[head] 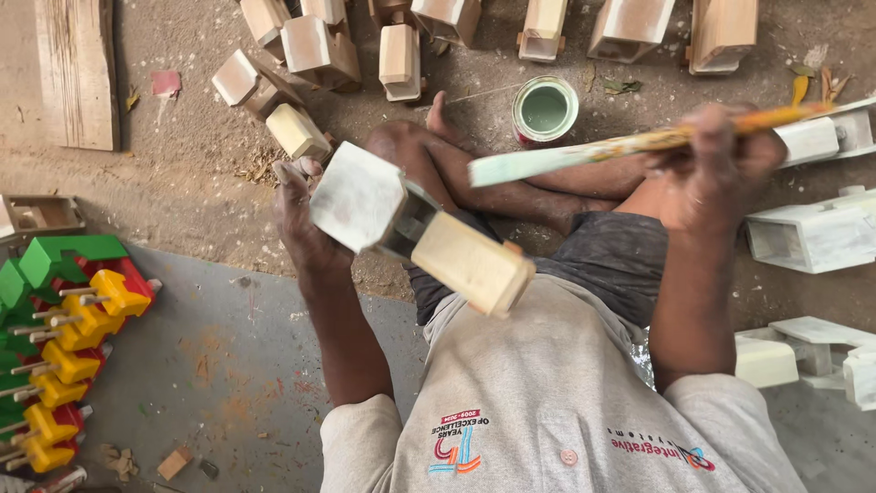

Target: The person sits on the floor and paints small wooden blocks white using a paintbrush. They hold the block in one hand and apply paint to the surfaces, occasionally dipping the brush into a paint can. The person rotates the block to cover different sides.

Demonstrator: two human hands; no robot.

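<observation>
The left hand (306, 228) grips a small wooden toy house (415, 233), one part painted pale, the other bare wood, held above the lap. The right hand (721, 160) is closed around a paint-smeared brush (630, 144). An open tin of pale green paint (545, 110) stands on the dusty earth floor (182, 164) among unpainted wooden houses (319, 50); yellow, red and green painted toys (64, 338) lie at left.

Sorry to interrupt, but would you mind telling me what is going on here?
A person sits on the ground painting wooden toys. The left hand holds a wooden toy piece, partly coated white. The right hand holds a paintbrush. An open paint can stands by the feet, with bare wooden pieces beyond and white-painted ones at the right.
</observation>
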